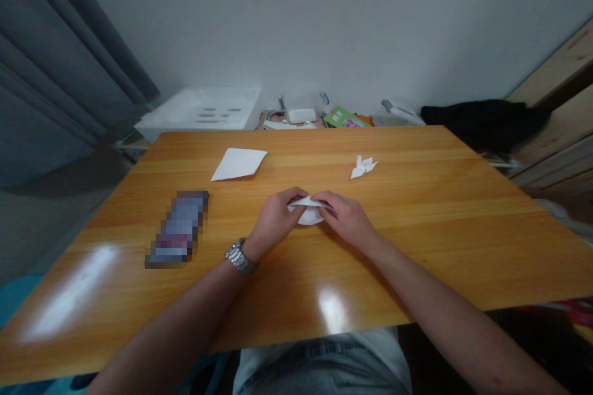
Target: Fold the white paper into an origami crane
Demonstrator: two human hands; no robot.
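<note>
Between my two hands is a small folded sheet of white paper (310,216), held a little above the table top, its fold partly spread. My left hand (278,213), with a metal watch (241,257) on the wrist, pinches the paper's left side. On the other side, my right hand (345,216) grips the right edge between thumb and fingers. Fingertips cover parts of both edges. Beyond my right hand stands a white folded paper crane (363,166). Farther left lies a stack or sheet of white square paper (239,163).
A pixelated phone-like object (178,228) lies on the wooden table (440,228) at left. Past the far edge are a white foam tray (204,108), a green booklet (345,117) and dark cloth (482,120). A grey curtain (60,62) hangs at left.
</note>
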